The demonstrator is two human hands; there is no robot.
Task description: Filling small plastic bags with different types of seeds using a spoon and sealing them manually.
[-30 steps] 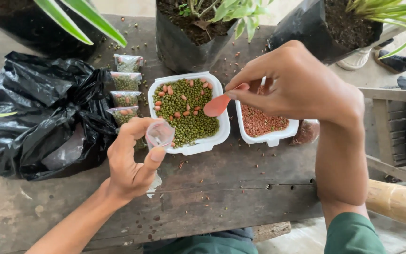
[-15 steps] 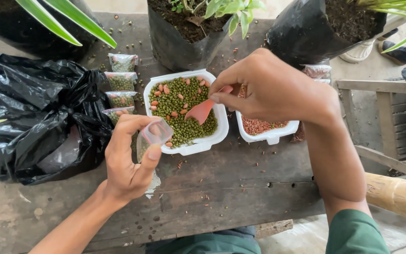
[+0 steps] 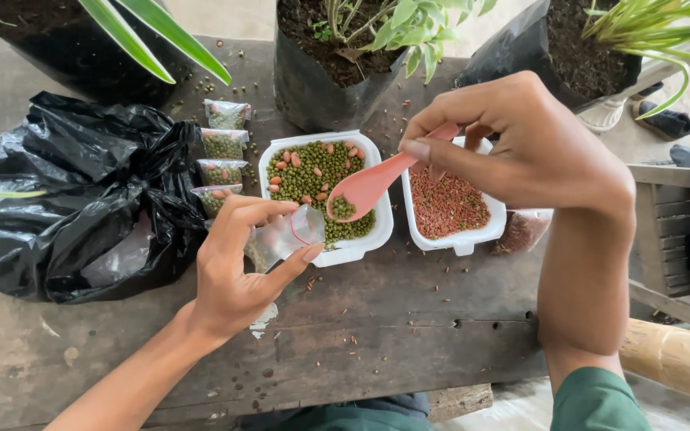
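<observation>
Head view looks down on a wooden table [image 3: 409, 351] with a black bag [image 3: 65, 199] at the left and potted plants [image 3: 345, 64] along the far edge. Two white trays sit mid-table: the left tray [image 3: 361, 247] holds green beans, the right tray [image 3: 461, 239] reddish seeds. Left hand [image 3: 241, 271] pinches a small clear bag [image 3: 285, 238] open just near of the left tray. Right hand [image 3: 513, 152] pinches a pink spoon [image 3: 365, 190] carrying a few beans, right above the bag's mouth.

Worn dark wooden plank table [image 3: 409, 351]: crumpled black plastic bag [image 3: 65, 199] left, w/ 2 white foam trays [image 3: 345, 254] ctr, small clear seed packets [image 3: 224, 144] btwn.
</observation>
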